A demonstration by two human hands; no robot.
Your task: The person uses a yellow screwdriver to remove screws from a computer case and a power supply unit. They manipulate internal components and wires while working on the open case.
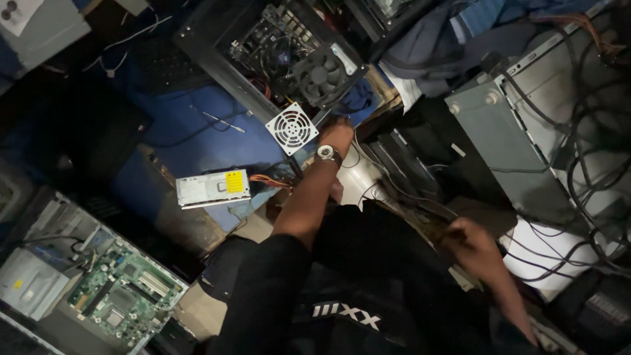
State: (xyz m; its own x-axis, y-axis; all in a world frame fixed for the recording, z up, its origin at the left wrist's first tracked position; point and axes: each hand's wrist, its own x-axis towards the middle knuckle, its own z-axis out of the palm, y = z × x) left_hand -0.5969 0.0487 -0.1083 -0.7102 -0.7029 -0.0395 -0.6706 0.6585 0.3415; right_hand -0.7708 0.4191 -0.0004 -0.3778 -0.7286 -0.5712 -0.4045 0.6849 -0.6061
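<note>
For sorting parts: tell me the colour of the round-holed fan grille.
White; the fan grille shows best in the head view.

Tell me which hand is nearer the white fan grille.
Left. The left hand is just right of the white fan grille, almost touching it. The right hand is far off, lower right, among cables.

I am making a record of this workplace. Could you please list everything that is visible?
open computer case: 1, black, top centre
cooling fan: 1, black, in that case
fan grille: 1, white, under the fan
power supply unit: 1, grey, yellow label, centre left
motherboard: 1, green, bottom left
metal case: 1, grey, right
cables: many, black, right
wristwatch: 1, silver, left wrist
left hand: beside grille
right hand: lower right, blurred
</note>
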